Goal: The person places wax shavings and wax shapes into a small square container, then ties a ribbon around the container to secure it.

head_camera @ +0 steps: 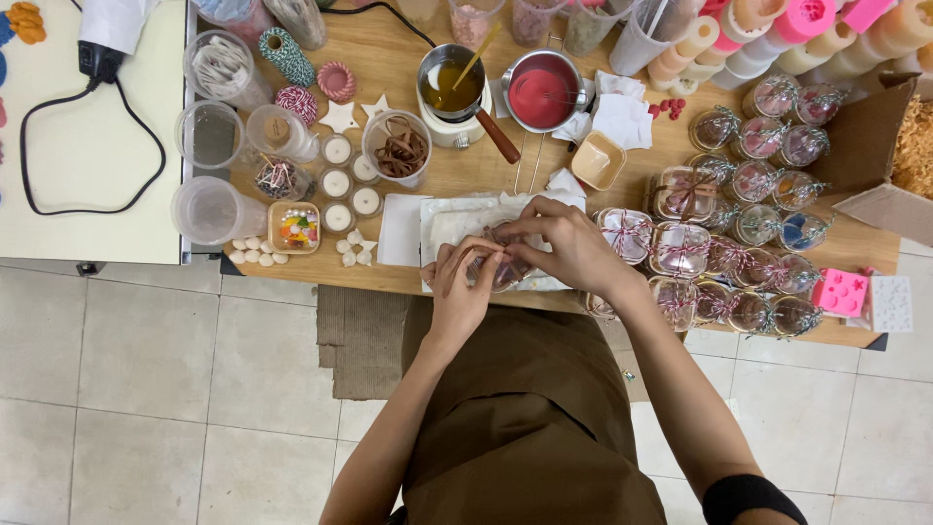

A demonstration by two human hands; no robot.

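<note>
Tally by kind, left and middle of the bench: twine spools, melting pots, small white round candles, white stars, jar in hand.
Twine spools: 3
Melting pots: 2
Small white round candles: 5
White stars: 2
Jar held by left hand and right hand: 1
Total: 13

Wooden table is crowded. Back centre: small pot of amber liquid with a stick in it, touching a metal pan of red wax. Left of those – twine spools, star shapes, tealights, a clear cup of brown ribbon. Far left edge: empty plastic cups, small tray of coloured bits, white pebbles-like pieces. Right side – rows of finished glass jars tied with string, pink silicone mould, cardboard box. Black cable lies on the white table.
</note>
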